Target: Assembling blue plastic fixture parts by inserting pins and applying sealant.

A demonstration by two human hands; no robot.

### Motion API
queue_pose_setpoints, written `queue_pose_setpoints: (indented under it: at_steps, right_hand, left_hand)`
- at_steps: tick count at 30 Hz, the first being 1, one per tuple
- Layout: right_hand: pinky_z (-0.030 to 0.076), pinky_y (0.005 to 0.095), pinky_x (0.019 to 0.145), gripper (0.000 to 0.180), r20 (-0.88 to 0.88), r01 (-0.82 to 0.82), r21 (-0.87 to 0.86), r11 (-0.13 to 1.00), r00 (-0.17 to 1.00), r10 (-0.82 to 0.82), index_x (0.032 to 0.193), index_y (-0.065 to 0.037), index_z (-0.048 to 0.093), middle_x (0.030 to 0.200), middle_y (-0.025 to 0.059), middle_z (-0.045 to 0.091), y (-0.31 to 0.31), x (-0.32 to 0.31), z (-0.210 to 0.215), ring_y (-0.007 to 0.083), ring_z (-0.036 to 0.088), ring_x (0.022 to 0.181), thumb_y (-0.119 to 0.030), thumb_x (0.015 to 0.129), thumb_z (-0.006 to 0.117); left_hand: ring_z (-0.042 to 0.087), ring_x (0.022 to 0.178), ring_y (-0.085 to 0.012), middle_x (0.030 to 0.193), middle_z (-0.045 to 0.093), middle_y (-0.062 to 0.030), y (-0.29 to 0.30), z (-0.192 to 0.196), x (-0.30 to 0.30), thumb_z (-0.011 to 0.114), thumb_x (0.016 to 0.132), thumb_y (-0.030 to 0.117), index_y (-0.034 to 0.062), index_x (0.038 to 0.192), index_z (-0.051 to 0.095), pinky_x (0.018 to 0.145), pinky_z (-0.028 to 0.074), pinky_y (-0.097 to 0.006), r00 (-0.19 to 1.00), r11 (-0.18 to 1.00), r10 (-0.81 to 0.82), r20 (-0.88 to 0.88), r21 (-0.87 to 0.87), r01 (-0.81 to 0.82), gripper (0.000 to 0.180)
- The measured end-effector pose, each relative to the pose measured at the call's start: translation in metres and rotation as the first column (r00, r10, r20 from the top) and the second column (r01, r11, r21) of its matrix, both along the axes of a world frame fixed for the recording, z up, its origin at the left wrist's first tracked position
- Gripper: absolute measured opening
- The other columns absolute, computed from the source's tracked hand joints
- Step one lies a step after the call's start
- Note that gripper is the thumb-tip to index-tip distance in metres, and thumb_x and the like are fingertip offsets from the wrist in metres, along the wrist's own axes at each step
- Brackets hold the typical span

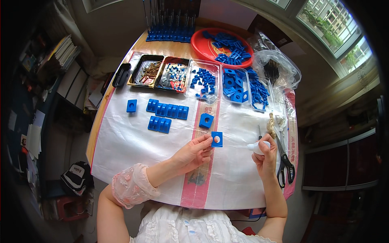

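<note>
My L hand (193,150) is pinching one blue plate (221,141) w/ round hole, approx. above middle of the worktop (239,182). My R hand (266,158) is gripping a white bottle (260,147), nozzle toward L, near the scissors (291,167).

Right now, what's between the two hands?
Head view: a blue plate held in the left hand, bare white sheet, then the white bottle in the right hand.

Red characters (292,150) line the pink right-hand stripe (293,135) of the white sheet (243,182) — lettering (76,169) also marks a black-and-white bag (77,180).
</note>
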State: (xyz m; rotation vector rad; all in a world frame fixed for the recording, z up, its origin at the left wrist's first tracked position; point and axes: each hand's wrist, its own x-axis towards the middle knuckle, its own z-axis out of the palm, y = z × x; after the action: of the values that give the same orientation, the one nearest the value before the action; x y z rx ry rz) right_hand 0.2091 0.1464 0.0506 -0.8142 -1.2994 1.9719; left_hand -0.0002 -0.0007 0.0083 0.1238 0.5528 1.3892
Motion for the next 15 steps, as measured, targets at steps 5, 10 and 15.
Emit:
queue_pose_setpoints:
  at_steps: [5,10,15]
  right_hand:
    - [0.022,0.0164,0.039,0.021,0.002,0.011,-0.004,1.0,1.0,-0.011,0.078,-0.013,0.047,0.062,-0.0065,0.045,0.0001,0.0,0.0001,-0.0019,0.028,0.044,-0.017,0.088,0.065]
    - [0.021,0.0158,0.037,0.023,-0.006,0.003,0.014,1.0,1.0,-0.003,0.078,-0.013,0.046,0.06,-0.0066,0.044,0.0,-0.0008,-0.0019,-0.0024,0.029,0.043,-0.02,0.089,0.066]
    - [0.021,0.0157,0.037,0.023,0.007,0.011,0.011,1.0,1.0,-0.011,0.078,-0.014,0.046,0.06,-0.0069,0.044,0.0015,0.0011,-0.0016,-0.0024,0.029,0.042,-0.02,0.089,0.066]
  left_hand:
    - [0.041,0.07,-0.0013,0.085,0.055,0.0097,0.0,0.0005,0.0004,0.057,0.099,0.026,0.0139,0.108,0.064,0.056,0.034,-0.018,1.0,1.0,0.003,0.009,-0.008,-0.003,0.016]
    - [0.04,0.069,-0.0013,0.086,0.056,0.0101,0.0004,-0.0004,0.0001,0.058,0.099,0.026,0.0143,0.108,0.064,0.055,0.033,-0.018,1.0,1.0,0.0,0.005,-0.008,0.0,0.016]
    - [0.039,0.069,-0.0012,0.089,0.059,0.0101,0.0009,0.0,0.0003,0.058,0.099,0.026,0.0146,0.108,0.064,0.055,0.033,-0.018,1.0,1.0,0.0,0.004,-0.003,0.0,0.016]
